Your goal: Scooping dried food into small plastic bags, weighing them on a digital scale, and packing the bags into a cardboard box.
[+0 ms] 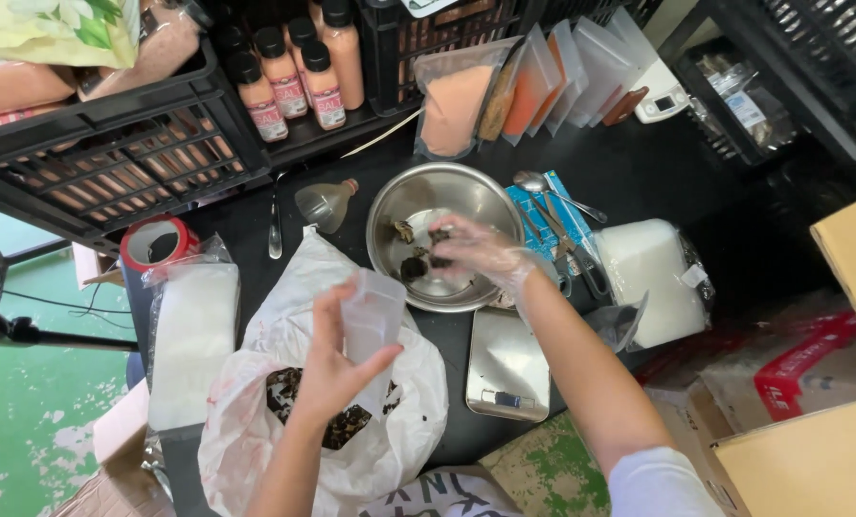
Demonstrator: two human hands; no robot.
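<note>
Seen from above, a person stands at a dark bench [639,172] crowded with packing supplies. At its centre sits a round steel bowl [390,215], the landmark here. The right hand [476,251], in a thin clear glove, reaches into the bowl, its fingers curled loosely around dark, dried, shrivelled pieces [416,260] lying on the bottom; whether the grip has fully closed on one cannot be told. Just in front of the bowl, the bare left hand [337,369] pinches a small clear pouch [372,311] upright, thumb and fingers closed on its lower part, mouth facing up. The step in hand looks like filling the pouch by the pinch; the next move would likely call for bringing the pieces over the pouch mouth without spilling. Below the pouch, a large white plastic bag [284,316] lies open, showing more of the same dark pieces. To the bowl's front right sits a flat steel scale [506,364]. Behind the bowl stand clear pouches of orange powder [457,105] and a crate of pink bottles [294,77].
</note>
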